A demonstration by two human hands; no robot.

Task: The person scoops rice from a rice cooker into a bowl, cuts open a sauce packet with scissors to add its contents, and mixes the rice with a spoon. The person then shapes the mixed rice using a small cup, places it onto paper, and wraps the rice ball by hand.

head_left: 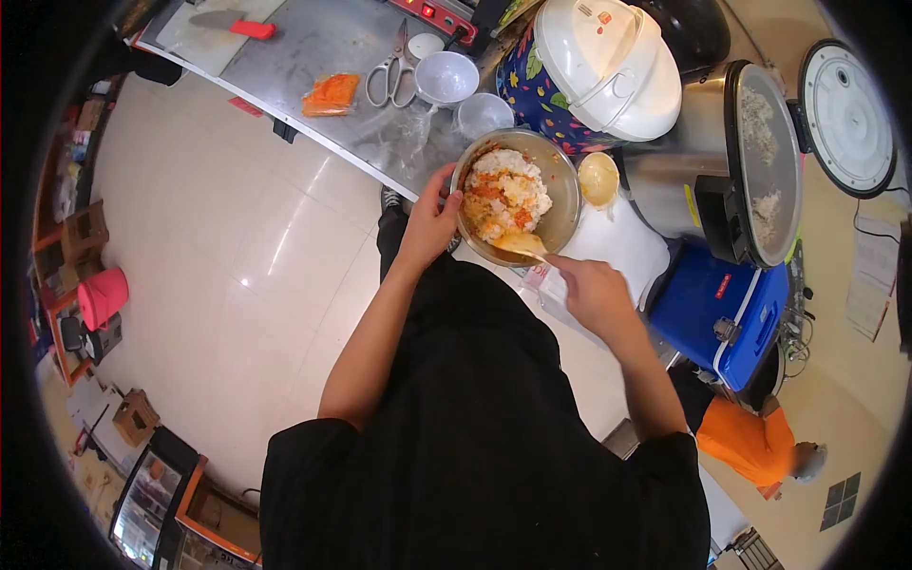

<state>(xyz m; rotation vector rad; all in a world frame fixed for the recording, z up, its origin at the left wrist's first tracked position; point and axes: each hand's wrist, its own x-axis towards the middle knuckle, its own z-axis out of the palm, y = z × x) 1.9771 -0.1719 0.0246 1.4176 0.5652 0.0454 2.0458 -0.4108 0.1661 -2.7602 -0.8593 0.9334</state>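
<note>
Stainless steel mixing bowl (569,195), tilted a little, sits before the person's body at the edge of the metal desk (290,59); whether its base rests there or is held just clear is hard to tell from above. White rice (532,180) mixed with orange bits fills its middle. The left hand (430,228) has its grip pinching the bowl's rim, thumb on top. The right hand's (600,294) grip is closed round the handle of a yellowish spatula (521,244), whose blade lies in the rice at the near wall.

Just right of the bowl is a pale ladle (598,180); beyond it stands a large steel rice cooker (670,176) with its round lid (848,119) swung back. Behind the bowl is a white-lidded container (608,71) with navy leaf-patterned sides. To the left are two clear plastic bowls (446,78), scissors (383,81), an orange packet (331,95) and a red-handled knife (252,29). Further right, near a blue cooler box (708,299), is a person in an orange shirt (743,445).
</note>
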